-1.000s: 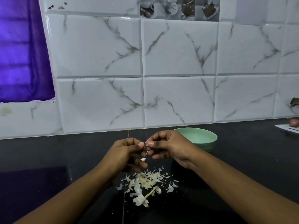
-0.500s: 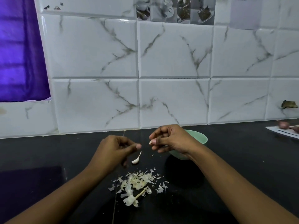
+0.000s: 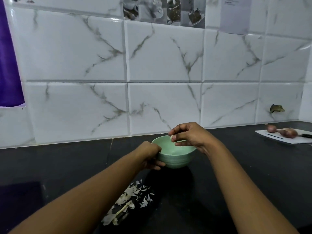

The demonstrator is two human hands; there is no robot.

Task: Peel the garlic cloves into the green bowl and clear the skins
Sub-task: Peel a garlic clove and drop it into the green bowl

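The green bowl [image 3: 175, 159] stands on the black counter below the tiled wall. My left hand [image 3: 150, 156] grips its left rim, fingers curled against the outer wall. Over the bowl's far rim my right hand [image 3: 190, 137] pinches a peeled white garlic clove [image 3: 172, 137] between thumb and fingertips. A pile of pale garlic skins [image 3: 130, 200] with a dry stalk lies on the counter nearer to me, partly hidden by my left forearm. I cannot tell what lies inside the bowl.
At the far right a white cutting board [image 3: 287, 138] carries reddish shallots [image 3: 287, 132] and a dark-handled knife [image 3: 306, 135]. The black counter [image 3: 67, 166] runs along a marble-patterned tile wall. A purple curtain [image 3: 8, 65] hangs at the left.
A piece of skin dropped from my left hand toward the pile. My left hand went to the bowl's rim and gripped it. My right hand carried the clove over the bowl.
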